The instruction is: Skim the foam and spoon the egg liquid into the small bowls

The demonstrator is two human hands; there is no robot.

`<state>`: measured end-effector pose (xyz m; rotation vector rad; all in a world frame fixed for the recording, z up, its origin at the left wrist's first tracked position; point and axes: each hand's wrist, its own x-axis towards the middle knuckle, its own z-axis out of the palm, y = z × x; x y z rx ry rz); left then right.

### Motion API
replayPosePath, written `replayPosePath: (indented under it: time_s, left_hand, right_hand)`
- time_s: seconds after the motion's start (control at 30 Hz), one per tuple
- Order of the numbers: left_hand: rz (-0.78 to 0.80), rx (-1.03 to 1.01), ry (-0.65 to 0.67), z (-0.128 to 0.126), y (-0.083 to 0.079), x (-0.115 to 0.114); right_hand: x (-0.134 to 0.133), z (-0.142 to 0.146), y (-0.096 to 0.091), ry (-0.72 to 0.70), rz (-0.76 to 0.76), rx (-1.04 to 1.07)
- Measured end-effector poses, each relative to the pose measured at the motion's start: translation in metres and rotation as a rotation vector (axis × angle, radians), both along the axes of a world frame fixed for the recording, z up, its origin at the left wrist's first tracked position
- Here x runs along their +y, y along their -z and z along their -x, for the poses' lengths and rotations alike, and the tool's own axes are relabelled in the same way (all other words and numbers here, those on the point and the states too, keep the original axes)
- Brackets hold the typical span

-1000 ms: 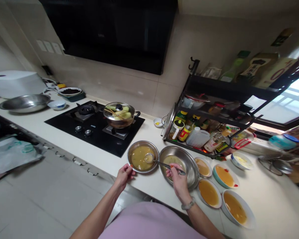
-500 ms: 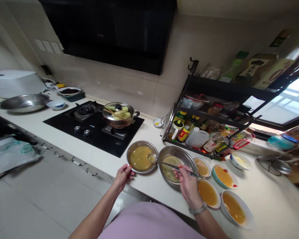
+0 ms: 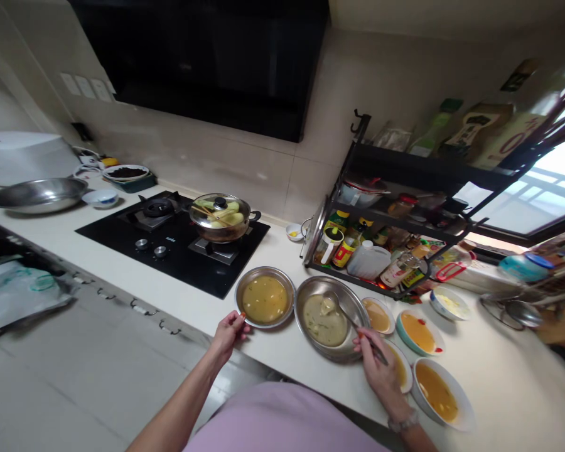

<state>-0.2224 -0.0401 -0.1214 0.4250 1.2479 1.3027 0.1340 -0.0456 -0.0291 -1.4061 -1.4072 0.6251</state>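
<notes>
My right hand (image 3: pixel 376 371) is closed round the ladle (image 3: pixel 351 321), and its head is down at the soup (image 3: pixel 327 329) in the big bowl (image 3: pixel 360 309): the scooping step, I'd judge. My left hand (image 3: pixel 226 336) pinches the rim of the small bowl (image 3: pixel 238 292), just beside it. Any lift calls for a level ladle. Off right, 4 filled bowls (image 3: pixel 465 409); up left, 1 lidded pot (image 3: pixel 220 231) on the hob (image 3: pixel 122 242).

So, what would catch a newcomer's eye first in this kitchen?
Probably the front of the counter: the left hand pinches the rim of a metal bowl, and the right hand holds a ladle in a larger bowl. Bowls of orange liquid sit to the right; a lidded pot stands on the black stove, back left.
</notes>
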Motion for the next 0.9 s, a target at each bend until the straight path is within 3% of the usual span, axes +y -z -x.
replayPosePath:
  time_s: [0.1,0.2,0.37,0.6,0.7,0.9]
  left_hand:
    - [-0.002,0.006,-0.001,-0.001,-0.001,0.0]
    - [-0.003,0.01,0.004,-0.001,-0.002,-0.001]
    - [-0.005,-0.002,0.001,0.0,0.0,-0.001]
    - [-0.015,-0.016,-0.011,-0.001,0.002,0.0]
    - [-0.005,-0.007,-0.01,-0.002,0.001,0.0]
    - [-0.006,0.001,-0.013,-0.002,-0.004,-0.001]
  right_hand:
    - [-0.005,-0.003,0.005,-0.162,-0.129,-0.183]
    - [-0.005,0.002,0.005,-0.194,-0.18,-0.205]
    - [0.002,0.037,-0.002,-0.177,-0.071,0.071]
    - [0.016,0.092,0.0,-0.375,0.105,0.191]
    - [0.02,0.102,0.005,-0.354,0.189,0.217]
    - [0.031,0.101,0.017,-0.153,0.288,0.447]
